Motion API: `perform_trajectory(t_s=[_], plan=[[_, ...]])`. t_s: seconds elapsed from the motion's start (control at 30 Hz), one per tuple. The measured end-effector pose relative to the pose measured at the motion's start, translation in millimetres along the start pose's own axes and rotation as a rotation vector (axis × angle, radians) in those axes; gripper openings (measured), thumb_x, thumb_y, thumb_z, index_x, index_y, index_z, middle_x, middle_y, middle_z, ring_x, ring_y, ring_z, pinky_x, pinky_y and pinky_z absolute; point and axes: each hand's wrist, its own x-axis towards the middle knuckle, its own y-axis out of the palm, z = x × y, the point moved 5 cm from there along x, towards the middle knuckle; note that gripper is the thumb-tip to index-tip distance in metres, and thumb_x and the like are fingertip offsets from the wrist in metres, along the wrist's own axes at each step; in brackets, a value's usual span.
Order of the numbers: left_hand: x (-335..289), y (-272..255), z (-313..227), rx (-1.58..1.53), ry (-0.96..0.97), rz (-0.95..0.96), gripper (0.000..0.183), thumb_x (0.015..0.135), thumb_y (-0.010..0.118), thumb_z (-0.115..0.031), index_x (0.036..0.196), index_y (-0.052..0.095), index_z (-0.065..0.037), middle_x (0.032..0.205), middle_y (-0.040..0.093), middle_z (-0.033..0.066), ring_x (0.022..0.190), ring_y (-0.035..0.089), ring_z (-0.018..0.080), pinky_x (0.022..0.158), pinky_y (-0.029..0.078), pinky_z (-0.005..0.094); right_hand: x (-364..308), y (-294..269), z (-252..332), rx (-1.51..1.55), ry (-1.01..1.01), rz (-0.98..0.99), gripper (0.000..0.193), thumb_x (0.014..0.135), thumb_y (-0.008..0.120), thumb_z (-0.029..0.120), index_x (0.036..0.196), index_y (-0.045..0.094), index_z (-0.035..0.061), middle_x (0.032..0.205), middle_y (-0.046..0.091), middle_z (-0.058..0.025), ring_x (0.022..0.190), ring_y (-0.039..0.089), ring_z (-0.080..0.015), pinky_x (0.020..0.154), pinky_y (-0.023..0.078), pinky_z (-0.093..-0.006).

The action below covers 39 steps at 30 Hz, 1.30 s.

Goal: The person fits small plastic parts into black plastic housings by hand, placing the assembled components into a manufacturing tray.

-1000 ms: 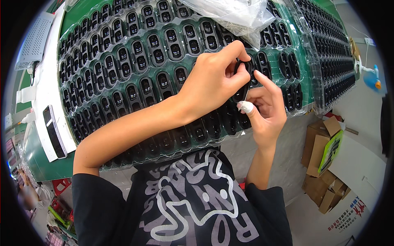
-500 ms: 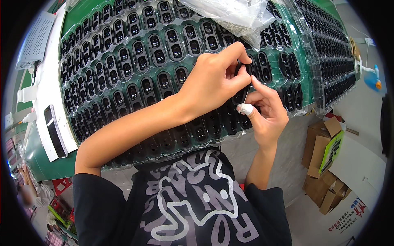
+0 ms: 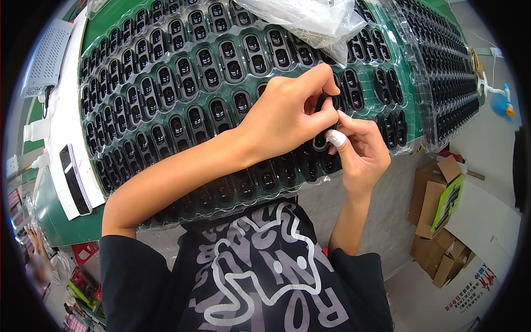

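Observation:
Near the middle, my left hand [image 3: 293, 110] pinches a small black oval part [image 3: 321, 142] between thumb and bent fingers, hiding much of it. My right hand [image 3: 362, 149] closes on the part's lower right side, its thumb wrapped in white [image 3: 335, 138]. Anything small between the right fingertips is too hidden to name. Beneath both hands lies a transparent plastic tray [image 3: 249, 83] with many rows of similar black oval parts, each with two glossy round areas.
A transparent plastic bag [image 3: 326, 22] lies on the tray's far side. Another loaded tray [image 3: 442, 72] is at the right. A phone [image 3: 75, 180] and a perforated metal box [image 3: 48, 50] are at the left. Cardboard boxes [image 3: 437, 199] stand on the lower right.
My left fingertips have shifted slightly down, and the black oval part has moved with them. The right thumb has tilted more upright and moved up against the part.

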Motion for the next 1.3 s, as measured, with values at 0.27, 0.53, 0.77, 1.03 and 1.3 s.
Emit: perform_trajectory(t_s=[0.27, 0.53, 0.77, 1.03, 1.3], plan=[[12.0, -3.7, -0.8, 0.049, -0.155, 0.091, 0.014, 0.076, 0.056, -0.006, 0.086, 0.048, -0.001, 0.054, 0.049, 0.0017, 0.050, 0.042, 0.0047, 0.046, 0.033, 0.0219, 13.6, -7.3, 11.2, 0.029, 0.057, 0.094, 0.031, 0.075, 0.064, -0.003, 0.106, 0.059, 0.0005, 0.077, 0.060, -0.0026, 0.068, 0.054, -0.0055, 0.061, 0.043, -0.0194], [57.2, 12.6, -6.4, 0.314, 0.066, -0.035, 0.019, 0.073, 0.057, -0.010, 0.085, 0.046, 0.000, 0.053, 0.052, 0.0120, 0.048, 0.050, 0.0221, 0.049, 0.040, 0.0323, 66.4, -58.3, 14.8, -1.007, 0.080, -0.030, 0.015, 0.078, 0.057, 0.011, 0.092, 0.062, 0.0058, 0.077, 0.060, -0.0051, 0.060, 0.054, -0.0184, 0.060, 0.044, -0.0320], [79.7, 44.2, -1.6, 0.395, 0.124, -0.060, 0.017, 0.072, 0.054, -0.013, 0.081, 0.048, 0.000, 0.063, 0.057, 0.0177, 0.062, 0.057, 0.0367, 0.057, 0.043, 0.0431, 79.8, -52.3, 1.0, -1.298, -0.057, 0.116, 0.014, 0.078, 0.058, 0.017, 0.085, 0.060, 0.0053, 0.080, 0.063, -0.0083, 0.074, 0.060, -0.0273, 0.065, 0.046, -0.0370], [80.7, 57.2, 0.6, 0.463, 0.216, -0.007, 0.018, 0.074, 0.054, -0.014, 0.081, 0.048, 0.002, 0.071, 0.059, 0.0181, 0.066, 0.058, 0.0355, 0.058, 0.045, 0.0423, 91.0, -75.0, 9.5, -0.558, 0.148, -0.013, 0.016, 0.078, 0.062, 0.008, 0.091, 0.062, -0.0014, 0.072, 0.062, -0.0038, 0.064, 0.057, -0.0070, 0.056, 0.042, -0.0218], [41.4, 19.0, 13.3, -0.822, -0.636, 0.258, 0.037, 0.087, 0.048, -0.030, 0.099, 0.048, 0.005, 0.075, 0.058, 0.0163, 0.055, 0.057, 0.0166, 0.048, 0.048, 0.0253, 74.2, -34.1, 45.2, -0.329, -0.313, 0.204, 0.018, 0.073, 0.061, -0.008, 0.090, 0.063, -0.0023, 0.085, 0.062, -0.0062, 0.075, 0.058, -0.0123, 0.067, 0.046, -0.0231]])
